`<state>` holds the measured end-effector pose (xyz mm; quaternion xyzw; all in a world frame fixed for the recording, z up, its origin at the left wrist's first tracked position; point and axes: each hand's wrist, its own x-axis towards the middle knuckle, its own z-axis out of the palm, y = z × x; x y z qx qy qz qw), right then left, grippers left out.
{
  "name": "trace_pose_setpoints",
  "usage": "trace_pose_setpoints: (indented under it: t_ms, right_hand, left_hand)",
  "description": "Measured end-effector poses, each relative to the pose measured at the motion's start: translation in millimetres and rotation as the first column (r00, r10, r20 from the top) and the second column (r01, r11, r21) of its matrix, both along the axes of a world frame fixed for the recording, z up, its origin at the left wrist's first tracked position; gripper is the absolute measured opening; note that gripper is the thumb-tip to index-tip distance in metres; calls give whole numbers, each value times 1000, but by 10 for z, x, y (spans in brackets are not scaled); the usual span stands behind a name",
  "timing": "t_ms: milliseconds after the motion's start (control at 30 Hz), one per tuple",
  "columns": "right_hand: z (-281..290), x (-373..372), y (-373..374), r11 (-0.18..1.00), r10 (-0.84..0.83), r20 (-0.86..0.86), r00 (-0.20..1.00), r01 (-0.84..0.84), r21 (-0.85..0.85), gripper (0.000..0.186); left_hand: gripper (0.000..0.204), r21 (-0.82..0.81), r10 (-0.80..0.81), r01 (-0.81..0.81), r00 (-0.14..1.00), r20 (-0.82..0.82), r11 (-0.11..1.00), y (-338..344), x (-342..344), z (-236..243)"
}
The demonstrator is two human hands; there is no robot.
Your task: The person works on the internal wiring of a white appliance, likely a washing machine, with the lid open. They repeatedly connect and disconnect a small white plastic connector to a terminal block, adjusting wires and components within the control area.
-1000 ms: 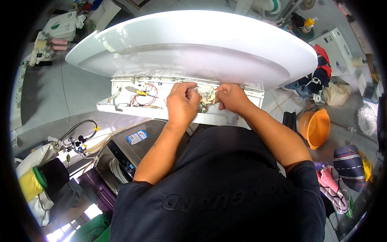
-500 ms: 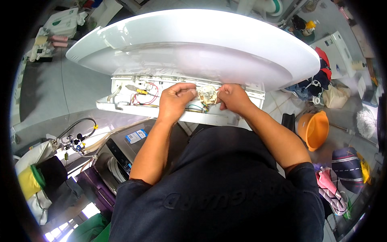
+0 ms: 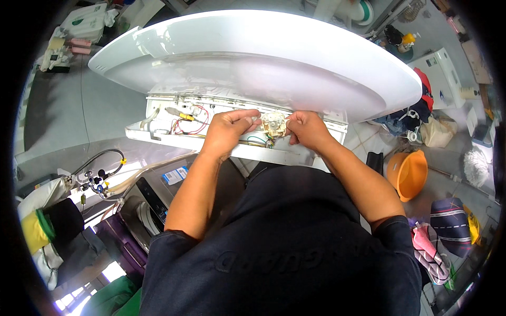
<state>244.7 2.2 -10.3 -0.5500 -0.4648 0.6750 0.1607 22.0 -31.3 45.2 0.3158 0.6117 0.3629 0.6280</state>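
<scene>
A cream-coloured, round-faced mechanism, likely a timer unit [image 3: 274,124], sits over the open wiring tray [image 3: 174,140] of a white appliance. Coloured wires run from its lower edge into the tray. My right hand [image 3: 308,129] pinches its right edge between thumb and fingers. Left of the unit, my left hand [image 3: 225,131] is closed in a pinch on a small pale piece [image 3: 254,120], too small to name. A screwdriver [image 3: 179,114] with a grey and yellow handle lies in the tray beside red wires [image 3: 203,124].
Behind the tray rises a large white curved panel [image 3: 253,39]. Below my left forearm stands a grey washing machine [image 3: 197,167]. Hoses with valves [image 3: 96,181] hang at the left. An orange basin [image 3: 411,174] and folded cloths [image 3: 429,253] are on the right.
My left hand has shifted slightly left, away from the unit, and the small pale piece now shows at its fingertips. My right hand keeps its pinch on the unit.
</scene>
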Motion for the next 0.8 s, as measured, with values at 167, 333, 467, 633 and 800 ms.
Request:
trace_pose_setpoints:
  t_ms: [167, 333, 467, 633, 800]
  right_hand:
    - [-42, 6, 1, 1000, 9, -1, 1000, -9, 10, 17]
    - [-22, 3, 3, 1000, 21, 6, 1000, -21, 4, 18]
    - [-47, 6, 3, 1000, 24, -9, 1000, -24, 0, 18]
    - [-20, 1, 4, 1000, 27, 6, 1000, -27, -4, 18]
    - [-22, 2, 3, 1000, 20, -6, 1000, -20, -10, 18]
  left_hand:
    - [26, -4, -51, 50, 998, -42, 999, 6, -21, -3]
    - [26, 4, -136, 137, 984, -117, 991, 16, 0, 12]
    - [25, -23, -119, 117, 988, -103, 993, 30, 58, 58]
    - [25, -54, -80, 78, 996, -36, 995, 32, 104, 43]
    - [25, -53, -139, 134, 985, -105, 990, 46, 143, -5]
